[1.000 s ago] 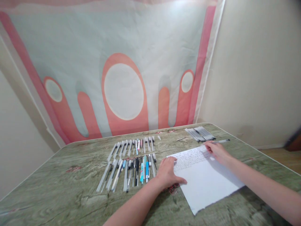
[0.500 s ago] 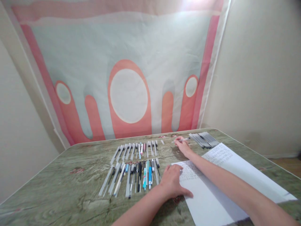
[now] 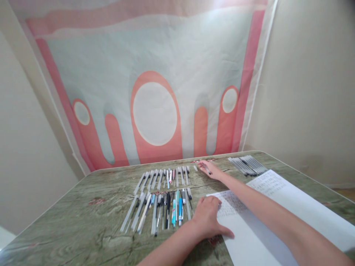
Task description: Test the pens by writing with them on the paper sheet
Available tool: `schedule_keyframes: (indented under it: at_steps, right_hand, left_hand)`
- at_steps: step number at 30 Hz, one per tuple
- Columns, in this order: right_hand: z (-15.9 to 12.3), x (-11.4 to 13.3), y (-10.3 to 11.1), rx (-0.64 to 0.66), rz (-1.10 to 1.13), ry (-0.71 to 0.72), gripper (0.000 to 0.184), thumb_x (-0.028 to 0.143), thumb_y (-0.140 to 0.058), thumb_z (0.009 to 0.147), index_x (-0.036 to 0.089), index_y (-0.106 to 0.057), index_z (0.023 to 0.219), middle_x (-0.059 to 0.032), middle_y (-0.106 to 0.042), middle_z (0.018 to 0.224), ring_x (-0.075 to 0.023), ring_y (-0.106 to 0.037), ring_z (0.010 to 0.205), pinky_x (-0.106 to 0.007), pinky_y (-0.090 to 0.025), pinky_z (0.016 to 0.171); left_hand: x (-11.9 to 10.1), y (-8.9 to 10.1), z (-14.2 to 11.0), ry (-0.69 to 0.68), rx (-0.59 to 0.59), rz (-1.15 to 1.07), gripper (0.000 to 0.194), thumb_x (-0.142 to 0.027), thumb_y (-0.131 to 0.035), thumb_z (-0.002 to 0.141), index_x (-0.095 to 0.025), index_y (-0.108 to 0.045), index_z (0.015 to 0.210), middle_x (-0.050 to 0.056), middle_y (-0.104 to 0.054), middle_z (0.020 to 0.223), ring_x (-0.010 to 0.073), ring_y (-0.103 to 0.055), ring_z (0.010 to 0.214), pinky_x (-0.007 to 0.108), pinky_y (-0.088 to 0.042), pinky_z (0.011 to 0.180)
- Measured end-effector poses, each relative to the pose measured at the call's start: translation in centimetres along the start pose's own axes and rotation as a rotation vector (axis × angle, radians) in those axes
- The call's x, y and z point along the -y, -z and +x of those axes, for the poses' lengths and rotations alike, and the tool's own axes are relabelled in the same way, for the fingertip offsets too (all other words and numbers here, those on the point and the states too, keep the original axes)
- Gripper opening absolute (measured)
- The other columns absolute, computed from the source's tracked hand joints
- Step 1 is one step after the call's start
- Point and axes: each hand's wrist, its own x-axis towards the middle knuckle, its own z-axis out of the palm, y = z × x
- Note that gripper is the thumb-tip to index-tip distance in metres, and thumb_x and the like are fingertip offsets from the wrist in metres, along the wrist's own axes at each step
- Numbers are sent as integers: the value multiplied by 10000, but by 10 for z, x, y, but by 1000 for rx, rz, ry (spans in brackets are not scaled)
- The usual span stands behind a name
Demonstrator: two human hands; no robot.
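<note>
Fingers of the right hand (image 3: 210,170) are closed round a slim clear plastic pen (image 3: 206,168), near the wood-look tabletop's (image 3: 83,221) far edge; left hand's (image 3: 206,218) spread at the white handwritten paper's (image 3: 238,240) left edge. I'd pinch lightly, forearm off the writing. Versus earlier, the right hand's nearer that small translucent piece (image 3: 195,168).

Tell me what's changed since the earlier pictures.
The right hand has moved left, off the paper, to beside a small pale piece, still holding the pen. The left hand stays spread at the paper's left edge; the rows of pens look unchanged.
</note>
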Motion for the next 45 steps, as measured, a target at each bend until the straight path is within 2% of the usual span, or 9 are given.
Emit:
schedule_keyframes:
  at_steps: [5,14,19,22,26,28,32,37,45]
  right_hand:
    - [14,-5,-15,45,-55,107,296,161,-555,714,194,-555,1008,-70,-605,1036,-206,-530,976,-354,-376,866]
    - [3,-13,-11,46,-119,144,268,122,-507,744,186,-548,1001,-65,-624,960,-196,-544,916,-350,-394,821]
    - [-8,-4,-1,33,-145,155,289,140,-527,734,190,-543,1019,-61,-630,919,-197,-546,879,-341,-395,803]
    - [-10,-2,-1,15,-189,163,271,156,-530,736,196,-557,1002,-46,-640,854,-188,-548,829,-320,-400,774]
    - [-6,-8,-7,-49,-241,131,209,169,-541,725,187,-593,927,-41,-639,768,-185,-540,758,-298,-404,705]
    - [-2,-11,-10,-68,-248,123,214,169,-538,726,184,-594,933,-44,-635,767,-186,-534,760,-299,-396,706]
    - [5,-8,-11,-53,-268,124,244,153,-538,723,204,-584,957,-27,-631,762,-175,-525,763,-286,-380,717]
    - [11,1,-14,3,-317,110,228,136,-539,713,211,-576,925,-7,-629,722,-162,-514,719,-274,-363,706]
    - [12,-2,-23,4,-369,79,227,107,-524,710,216,-573,903,-12,-610,713,-166,-493,714,-274,-338,688]
  left_hand:
    - [-1,2,0,1,13,6,782,-657,-601,477,-190,-463,1089,79,-513,1070,265,-453,1002,430,-253,952]
    - [-4,15,10,7,142,68,751,-648,-618,475,-183,-500,1053,107,-531,1054,290,-481,983,403,-348,859]
    - [6,36,26,48,183,-11,594,-568,-585,602,-181,-541,1050,104,-585,1018,266,-541,915,347,-412,753]
    - [21,52,41,39,114,-124,386,-435,-568,680,-166,-585,956,81,-626,919,217,-569,831,302,-426,706]
    - [51,59,61,60,-159,-345,180,-255,-504,739,-156,-590,861,57,-631,858,161,-574,792,273,-425,727]
    - [68,54,68,156,-338,-474,178,-224,-514,729,-145,-567,880,59,-618,843,146,-578,767,258,-434,700]
    - [92,46,73,352,-526,-721,222,-203,-530,727,-139,-512,938,55,-590,826,108,-579,644,214,-425,569]
    - [101,43,70,483,-592,-955,259,-224,-576,714,-139,-498,946,42,-582,803,89,-578,622,180,-396,530]
    - [98,37,66,482,-595,-966,259,-225,-575,715,-143,-498,948,40,-597,818,91,-580,638,182,-402,543]
